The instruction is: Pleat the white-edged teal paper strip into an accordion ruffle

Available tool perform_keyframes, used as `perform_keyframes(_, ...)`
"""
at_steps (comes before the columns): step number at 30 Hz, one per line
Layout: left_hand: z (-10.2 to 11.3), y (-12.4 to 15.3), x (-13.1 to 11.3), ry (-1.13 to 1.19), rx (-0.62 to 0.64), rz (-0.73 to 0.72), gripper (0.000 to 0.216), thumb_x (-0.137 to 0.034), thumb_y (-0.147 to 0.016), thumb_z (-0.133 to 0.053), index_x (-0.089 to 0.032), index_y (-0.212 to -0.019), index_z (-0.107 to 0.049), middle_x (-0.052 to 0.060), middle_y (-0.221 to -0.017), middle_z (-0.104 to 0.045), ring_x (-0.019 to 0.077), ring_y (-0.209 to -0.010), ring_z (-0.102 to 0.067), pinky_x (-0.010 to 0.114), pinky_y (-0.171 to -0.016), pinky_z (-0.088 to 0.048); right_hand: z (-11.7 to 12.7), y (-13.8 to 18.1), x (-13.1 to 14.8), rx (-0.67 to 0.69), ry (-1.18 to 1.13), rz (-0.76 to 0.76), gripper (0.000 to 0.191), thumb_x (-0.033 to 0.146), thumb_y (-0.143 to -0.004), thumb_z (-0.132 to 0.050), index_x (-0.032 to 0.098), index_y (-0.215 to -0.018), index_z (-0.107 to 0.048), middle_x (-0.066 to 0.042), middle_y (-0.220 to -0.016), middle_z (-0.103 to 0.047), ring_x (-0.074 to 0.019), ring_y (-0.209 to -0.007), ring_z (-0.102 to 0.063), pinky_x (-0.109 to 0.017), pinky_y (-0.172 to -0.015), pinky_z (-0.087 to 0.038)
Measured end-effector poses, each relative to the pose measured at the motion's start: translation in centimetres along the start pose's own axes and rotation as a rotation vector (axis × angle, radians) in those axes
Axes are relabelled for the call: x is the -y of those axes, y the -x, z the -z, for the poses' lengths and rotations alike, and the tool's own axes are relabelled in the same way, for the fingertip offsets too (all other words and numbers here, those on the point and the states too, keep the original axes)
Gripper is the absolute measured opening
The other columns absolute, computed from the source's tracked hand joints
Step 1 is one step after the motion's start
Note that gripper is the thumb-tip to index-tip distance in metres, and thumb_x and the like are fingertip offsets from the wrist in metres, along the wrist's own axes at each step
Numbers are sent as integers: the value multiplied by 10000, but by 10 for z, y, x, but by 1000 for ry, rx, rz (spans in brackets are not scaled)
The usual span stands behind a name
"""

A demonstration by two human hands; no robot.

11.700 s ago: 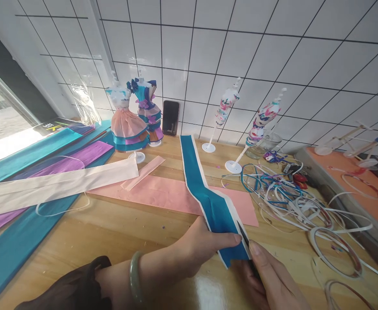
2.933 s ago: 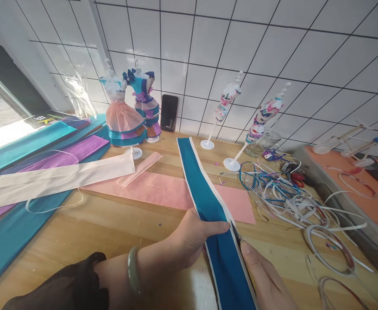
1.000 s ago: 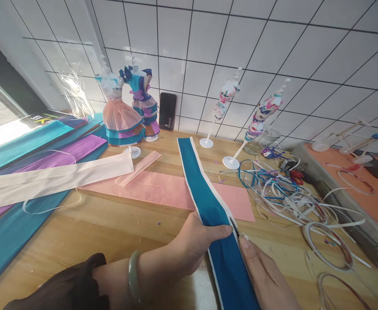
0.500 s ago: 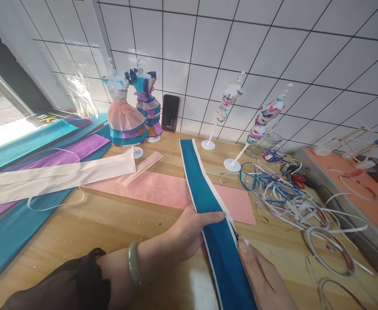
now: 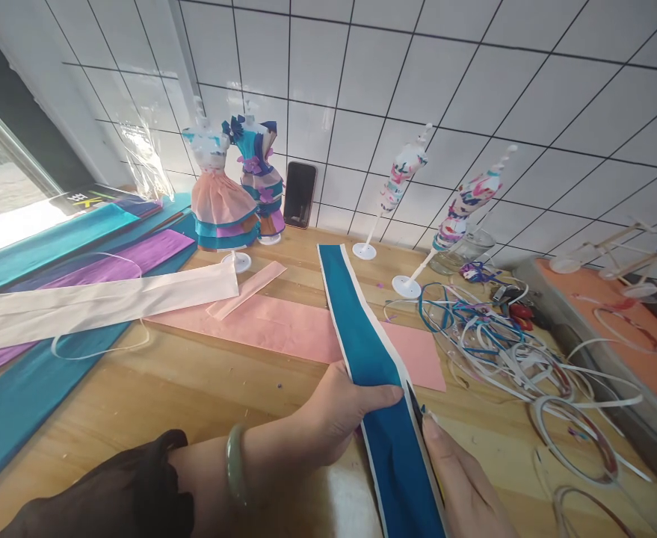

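The teal paper strip [image 5: 362, 336], edged in white on both sides, runs from beneath the person's hands away across the tabletop [image 5: 193, 396] towards the tiled wall [image 5: 474, 90]. The left hand [image 5: 339, 411] is closed on it, with the thumb pressed across the top and the fingers tucked under the left edge. This lifts the near part of the strip off the wood. A green bracelet [image 5: 235, 474] sits on that wrist above a dark sleeve [image 5: 120, 501].

The right hand [image 5: 463, 486] lies along the strip's right edge with the forefinger stretched forward. A thin dark blade [image 5: 416, 403] shows just past the fingertip, against the white border. The rest of that hand runs out of the frame, so its grip cannot be told.

Just beyond the left hand, the strip crosses a pink sheet [image 5: 283, 332] lying flat on the wood. To the right of the right hand is a tangle of white and blue trimmings [image 5: 490, 336], with a loose paper ring [image 5: 578, 441] nearer the table edge. Well to the left of the left hand lie a cream strip [image 5: 98, 302], a purple strip [image 5: 109, 265] and a wide teal sheet [image 5: 25, 396].

Far ahead of both hands, by the wall, stand two dressed doll forms [image 5: 216, 202], a dark phone [image 5: 299, 194] leaning upright, two bare doll forms [image 5: 398, 175] and a glass jar [image 5: 468, 250].
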State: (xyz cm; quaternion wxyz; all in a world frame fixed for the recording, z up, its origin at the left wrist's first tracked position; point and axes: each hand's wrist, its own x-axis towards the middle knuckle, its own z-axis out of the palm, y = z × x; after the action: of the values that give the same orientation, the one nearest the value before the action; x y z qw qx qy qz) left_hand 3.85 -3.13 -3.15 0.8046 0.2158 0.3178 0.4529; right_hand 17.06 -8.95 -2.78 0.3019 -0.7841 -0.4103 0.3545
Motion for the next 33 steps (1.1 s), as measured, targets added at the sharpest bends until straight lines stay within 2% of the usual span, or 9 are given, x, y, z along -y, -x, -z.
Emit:
perform_keyframes(4, 1, 1, 6, -9, 19, -21, 359, -139, -591, -740, -84, -934, -653, 136, -936, -676, 253, -859, -627, 396, -843, -469, 1, 1, 5, 18, 1, -29, 536, 591, -776, -407, 177, -997, -665, -46, -1106, -662, -269, -1173, -485, -334, -991, -386)
perform_keyframes(10, 0, 2, 7, -17, 8, -13, 360, -137, -596, -732, -81, -942, -653, 150, -970, -668, 273, -878, -624, 421, -858, -459, -1, 1, 9, 77, -68, -80, 597, 616, -772, -377, 145, -1041, -625, -97, -1182, -612, -288, -1209, -440, -386, -1061, -266)
perform_keyframes(15, 1, 1, 9, -23, -9, 3, 352, -138, -585, -736, -84, -924, -658, 146, -954, -671, 263, -857, -626, 421, -854, -460, -1, 0, 6, 75, -51, -81, 627, 619, -773, -368, 126, -1076, -609, -107, -1199, -598, -292, -1210, -437, -390, -1036, -315)
perform_keyframes(22, -1, 2, 9, -25, -47, 31, 304, -146, -569, -748, -79, -855, -670, 126, -872, -679, 216, -775, -625, 374, -800, -481, 0, -3, -3, 15, 3, 2, 506, 561, -784, -426, 181, -1013, -669, -46, -1098, -666, -264, -1147, -512, -329, -962, -415)
perform_keyframes(28, -4, 4, 6, -11, -59, 37, 282, -146, -576, -745, -83, -841, -675, 111, -833, -683, 195, -738, -625, 337, -759, -493, 0, -3, 0, 34, 12, 30, 535, 569, -793, -406, 168, -1051, -650, -57, -1130, -649, -255, -1171, -489, -328, -992, -378)
perform_keyframes(33, -4, 5, 8, 16, -39, 23, 280, -144, -586, -742, -88, -853, -677, 102, -826, -686, 181, -722, -626, 313, -737, -497, -2, -1, 8, 114, -49, 17, 554, 563, -819, -346, 161, -1054, -647, -62, -1171, -624, -244, -1199, -458, -336, -1026, -329)
